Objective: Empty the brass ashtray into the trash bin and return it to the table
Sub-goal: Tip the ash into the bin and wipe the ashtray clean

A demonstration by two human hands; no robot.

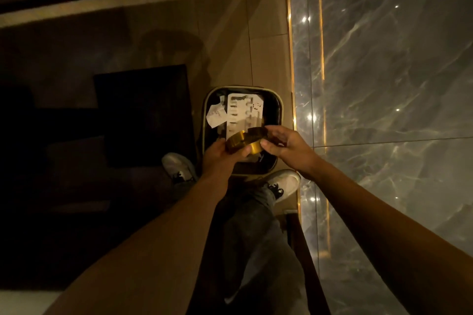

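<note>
Gripping the brass ashtray (243,143) over the trash bin (204,120), my left hand (222,155) and right hand (286,147) fingers clamp its sides.

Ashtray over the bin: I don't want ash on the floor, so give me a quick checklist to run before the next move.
1. Ashtray is above the open trash bin, not the floor: ok.
2. Left hand grips the ashtray body: ok.
3. Right hand holds the darker upper piece: ok.
4. Ashtray fully emptied: cannot tell, its inside is hidden.
5. Shoes clear of the bin opening: ok.
6. Bin has room, only papers visible: ok.
</note>
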